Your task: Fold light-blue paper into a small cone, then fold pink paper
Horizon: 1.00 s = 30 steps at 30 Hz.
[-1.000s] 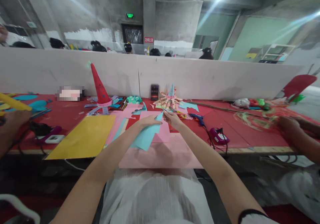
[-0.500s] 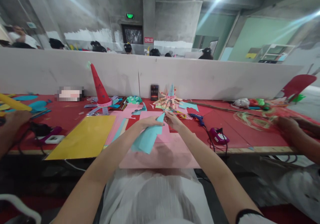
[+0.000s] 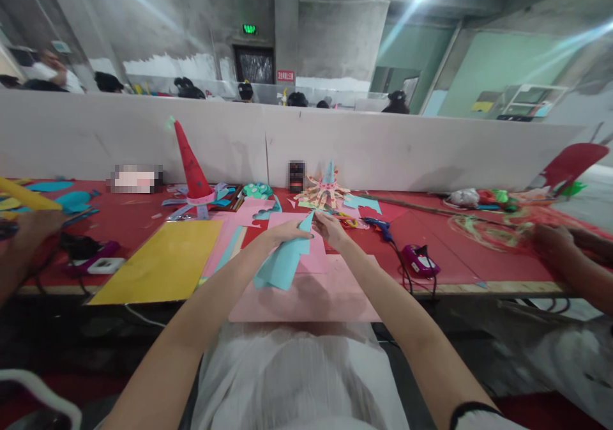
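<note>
A sheet of light-blue paper (image 3: pixel 280 265), bent over and tapering to a point at its upper right, is held above the pink sheets on the table. My left hand (image 3: pixel 287 230) grips it from the left, thumb and fingers closed about its upper part. At the pointed tip, the fingers of my right hand (image 3: pixel 328 225) are pinched together on the paper's edge; the fingertips are partly hidden. Under both hands lie a pink sheet (image 3: pixel 313 261) and a larger pink board (image 3: pixel 345 296). Just beyond my right hand is a small yellow-handled tool (image 3: pixel 349 221), perhaps scissors.
A blue glue gun (image 3: pixel 378 225) and a purple power socket (image 3: pixel 420 261) with cords are to the right. Yellow card (image 3: pixel 160 264) and a red paper cone (image 3: pixel 190 161) stand left. Behind is a decorated cone (image 3: pixel 328 177). Other people's hands (image 3: pixel 550 241) work at both sides.
The blue paper has tilted slightly, its lower end shifting a little. Both my hands keep nearly the same place and grip.
</note>
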Each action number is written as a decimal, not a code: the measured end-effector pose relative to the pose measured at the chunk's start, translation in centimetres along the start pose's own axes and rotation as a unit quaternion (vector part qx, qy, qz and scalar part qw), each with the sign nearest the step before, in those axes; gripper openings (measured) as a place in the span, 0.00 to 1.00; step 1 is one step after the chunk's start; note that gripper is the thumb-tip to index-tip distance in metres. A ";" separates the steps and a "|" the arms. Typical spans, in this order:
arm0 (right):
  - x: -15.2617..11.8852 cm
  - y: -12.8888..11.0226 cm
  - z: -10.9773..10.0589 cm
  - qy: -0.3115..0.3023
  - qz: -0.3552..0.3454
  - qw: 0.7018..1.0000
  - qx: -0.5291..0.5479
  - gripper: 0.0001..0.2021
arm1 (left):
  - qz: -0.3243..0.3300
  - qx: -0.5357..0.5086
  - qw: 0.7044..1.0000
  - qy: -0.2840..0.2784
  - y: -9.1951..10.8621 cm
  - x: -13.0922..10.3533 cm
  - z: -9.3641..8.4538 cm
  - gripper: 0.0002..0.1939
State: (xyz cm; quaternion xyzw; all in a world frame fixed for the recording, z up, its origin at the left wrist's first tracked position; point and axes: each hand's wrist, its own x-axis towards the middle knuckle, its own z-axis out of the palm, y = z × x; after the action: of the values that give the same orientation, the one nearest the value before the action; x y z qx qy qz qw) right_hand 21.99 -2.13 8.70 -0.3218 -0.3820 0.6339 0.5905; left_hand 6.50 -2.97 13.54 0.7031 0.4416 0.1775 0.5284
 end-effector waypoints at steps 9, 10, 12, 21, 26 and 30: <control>-0.2 -0.1 -0.2 0.009 -0.027 0.999 -0.037 0.13 | 0.052 0.102 0.992 0.051 -0.3 0.6 0.6 0.16; -0.3 -0.2 -0.2 0.008 -0.023 0.999 -0.037 0.13 | 0.052 0.116 0.991 0.051 -0.3 0.7 0.6 0.16; -0.5 -0.4 -0.1 -0.001 -0.017 0.999 -0.040 0.13 | 0.045 0.138 0.988 0.046 -0.4 0.8 0.7 0.14; -0.2 -0.7 0.2 0.002 -0.032 0.998 -0.049 0.12 | 0.041 0.164 0.984 0.052 0.6 0.4 0.7 0.15; 0.2 -0.1 0.1 0.025 -0.034 0.999 -0.032 0.12 | 0.026 0.185 0.981 0.059 1.0 0.4 0.8 0.13; 0.1 -0.1 0.0 0.010 -0.026 0.998 -0.049 0.13 | 0.001 0.130 0.991 0.024 1.1 0.2 0.7 0.13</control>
State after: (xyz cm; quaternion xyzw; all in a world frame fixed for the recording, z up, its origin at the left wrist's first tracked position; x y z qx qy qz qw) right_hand 22.06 -2.05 8.77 -0.3464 -0.4148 0.5960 0.5940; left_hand 7.56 -3.27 14.29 0.7617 0.4730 0.1361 0.4214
